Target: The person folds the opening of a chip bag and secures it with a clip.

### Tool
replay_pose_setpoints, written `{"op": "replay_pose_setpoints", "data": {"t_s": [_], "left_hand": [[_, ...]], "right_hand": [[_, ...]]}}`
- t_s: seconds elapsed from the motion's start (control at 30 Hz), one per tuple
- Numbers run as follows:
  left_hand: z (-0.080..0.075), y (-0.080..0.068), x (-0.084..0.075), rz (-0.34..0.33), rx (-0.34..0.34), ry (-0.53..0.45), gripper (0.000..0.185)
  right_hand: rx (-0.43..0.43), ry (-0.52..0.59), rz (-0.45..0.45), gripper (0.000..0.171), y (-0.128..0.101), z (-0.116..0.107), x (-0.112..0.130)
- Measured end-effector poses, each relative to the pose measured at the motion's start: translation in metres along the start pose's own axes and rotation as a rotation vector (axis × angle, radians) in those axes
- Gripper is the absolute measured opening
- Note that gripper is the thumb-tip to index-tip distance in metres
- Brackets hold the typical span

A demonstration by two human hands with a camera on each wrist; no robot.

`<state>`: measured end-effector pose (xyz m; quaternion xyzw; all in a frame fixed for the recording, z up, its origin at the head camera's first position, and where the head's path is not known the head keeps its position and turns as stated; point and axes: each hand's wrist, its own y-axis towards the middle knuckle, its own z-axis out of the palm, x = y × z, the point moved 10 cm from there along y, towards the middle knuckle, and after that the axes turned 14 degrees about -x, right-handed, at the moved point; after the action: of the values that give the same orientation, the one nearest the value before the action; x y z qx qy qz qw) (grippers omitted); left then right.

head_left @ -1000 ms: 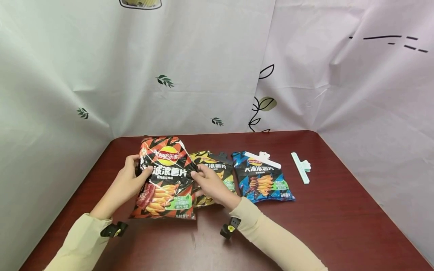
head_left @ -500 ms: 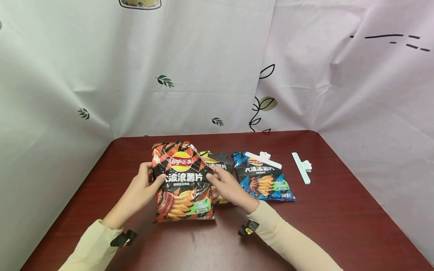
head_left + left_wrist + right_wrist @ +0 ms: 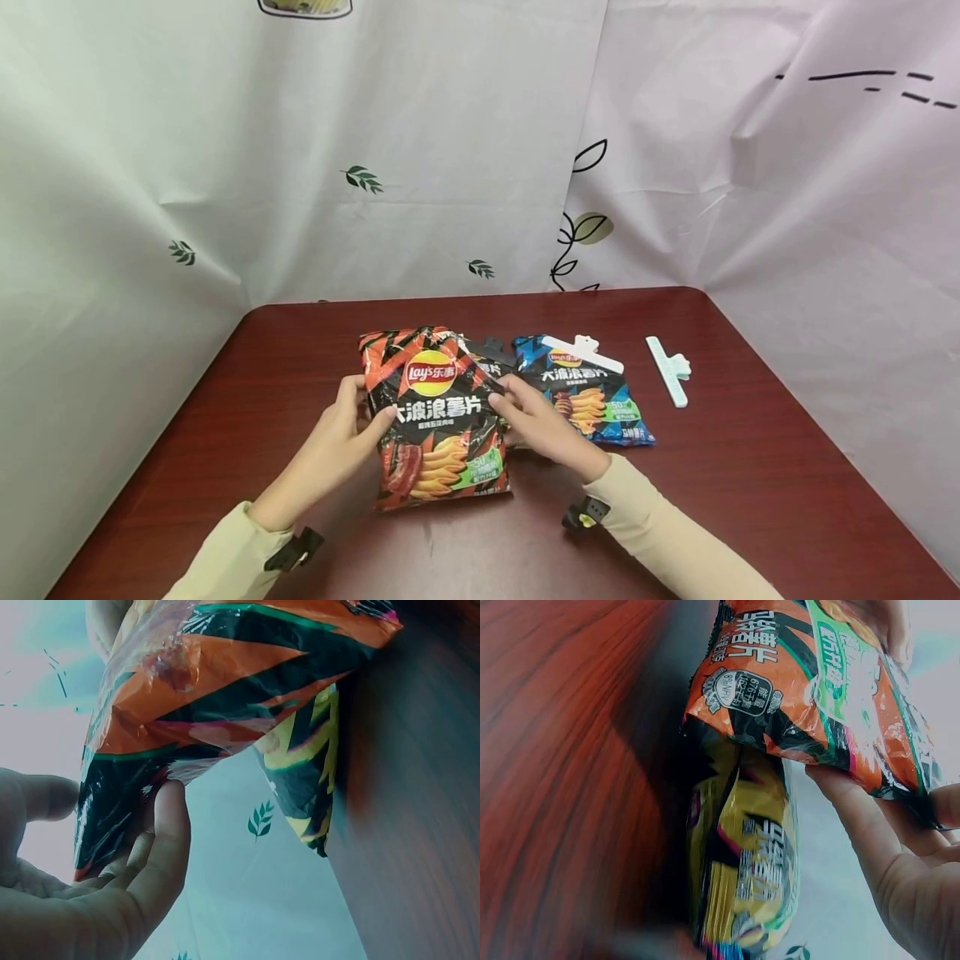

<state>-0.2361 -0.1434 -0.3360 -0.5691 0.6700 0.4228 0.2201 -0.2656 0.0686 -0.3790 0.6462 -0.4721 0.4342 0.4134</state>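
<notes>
An orange-and-black chip bag [image 3: 438, 417] is held upright over the dark red table [image 3: 300, 375], its bottom edge near the tabletop. My left hand [image 3: 360, 421] grips its left edge, thumb on the front; my right hand [image 3: 517, 408] grips its right edge. The wrist views show the same bag [image 3: 187, 697] [image 3: 817, 682] pinched between thumb and fingers of each hand. Behind it lies a yellow-and-black chip bag [image 3: 746, 862], mostly hidden in the head view, with a black clip [image 3: 491, 346] at its top.
A blue chip bag [image 3: 588, 400] closed with a white clip [image 3: 581, 350] lies to the right. A loose pale green clip [image 3: 667, 371] lies further right. White patterned curtains [image 3: 420, 167] surround the table at the back and sides.
Both hands have carried the orange bag to the right and slightly lower, so it now covers most of the yellow bag. The blue bag and loose clip have not moved.
</notes>
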Motion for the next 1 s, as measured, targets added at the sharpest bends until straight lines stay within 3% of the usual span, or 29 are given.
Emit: {"op": "replay_pose_setpoints", "data": {"t_s": [0.4, 0.7, 1.0], "left_hand": [[0.012, -0.001, -0.007, 0.120, -0.057, 0.049, 0.026], [0.018, -0.001, -0.008, 0.126, -0.059, 0.047, 0.024], [0.014, 0.008, -0.002, 0.117, -0.072, 0.080, 0.025]], "right_hand": [[-0.016, -0.074, -0.036, 0.026, -0.008, -0.020, -0.011], [0.018, -0.011, -0.040, 0.026, -0.012, -0.022, -0.016], [-0.038, -0.096, -0.108, 0.013, -0.013, -0.029, -0.008]]}}
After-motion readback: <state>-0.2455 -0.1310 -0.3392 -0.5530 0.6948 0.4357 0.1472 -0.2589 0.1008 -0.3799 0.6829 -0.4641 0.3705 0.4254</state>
